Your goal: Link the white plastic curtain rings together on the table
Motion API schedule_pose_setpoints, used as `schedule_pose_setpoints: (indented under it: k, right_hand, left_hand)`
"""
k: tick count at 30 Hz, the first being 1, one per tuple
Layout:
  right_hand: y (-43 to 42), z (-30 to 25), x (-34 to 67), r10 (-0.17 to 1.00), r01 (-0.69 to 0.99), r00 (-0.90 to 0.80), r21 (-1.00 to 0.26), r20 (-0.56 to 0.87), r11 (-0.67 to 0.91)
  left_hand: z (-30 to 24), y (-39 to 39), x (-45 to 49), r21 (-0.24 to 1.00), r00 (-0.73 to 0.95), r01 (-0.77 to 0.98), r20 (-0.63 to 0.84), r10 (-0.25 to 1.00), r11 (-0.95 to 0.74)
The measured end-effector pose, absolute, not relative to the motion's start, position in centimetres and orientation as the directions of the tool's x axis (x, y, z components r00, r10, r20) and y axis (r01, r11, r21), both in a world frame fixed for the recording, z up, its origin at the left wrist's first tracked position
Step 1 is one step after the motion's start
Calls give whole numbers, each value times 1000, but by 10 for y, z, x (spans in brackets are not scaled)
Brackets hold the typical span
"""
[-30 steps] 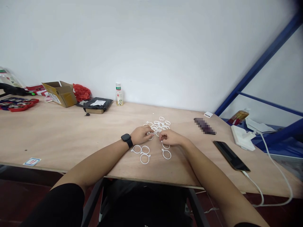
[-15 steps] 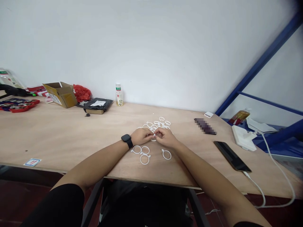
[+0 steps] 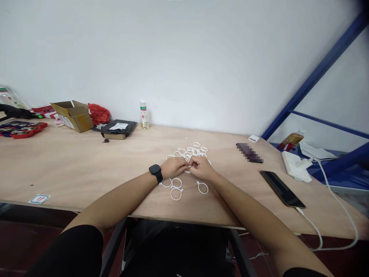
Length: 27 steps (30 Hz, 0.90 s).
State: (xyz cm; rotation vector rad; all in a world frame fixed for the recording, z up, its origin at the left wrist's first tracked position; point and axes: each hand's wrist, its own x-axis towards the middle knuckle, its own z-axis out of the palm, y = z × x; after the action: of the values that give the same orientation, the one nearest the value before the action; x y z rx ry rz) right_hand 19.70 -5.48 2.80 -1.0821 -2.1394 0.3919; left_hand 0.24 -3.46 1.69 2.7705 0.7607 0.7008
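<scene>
My left hand point(image 3: 173, 167), with a black watch point(image 3: 156, 171) on its wrist, is closed in a pinch at the near edge of a pile of white rings point(image 3: 193, 151). Close against it, my right hand point(image 3: 201, 167) is also pinching, fingers curled. Between the two sets of fingertips is a white ring point(image 3: 188, 171), mostly hidden by the hands. Each loose ring has a small tab on its rim. On the table in front of my wrists lie several separate rings: a group on the left point(image 3: 176, 193) and a single ring point(image 3: 203, 187) on the right.
A phone point(image 3: 282, 188) on a white cable and a white power adapter point(image 3: 296, 167) lie to the right, near a blurred-out dark object point(image 3: 249, 152). Against the wall stand a bottle point(image 3: 144, 115), a black parcel point(image 3: 118, 129) and an open cardboard box point(image 3: 73, 116).
My left fingers have moved slightly right, closer to the right fingertips, and the right fingers have curled tighter. The loose rings stay where they were; the view has shifted slightly.
</scene>
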Motion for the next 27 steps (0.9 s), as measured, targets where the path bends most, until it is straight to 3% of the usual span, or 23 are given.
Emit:
schedule_pose_setpoints:
  k: [17,27]
  right_hand:
    - [-54,28,192,761,592,-501,-479,412,648]
    - [-52,25,192,741,590,-476,-452,474,669]
  left_hand:
    - [18,-38,6,283,708,486,426,563,-827]
    - [22,-38,5,308,694,489,428,578,-816]
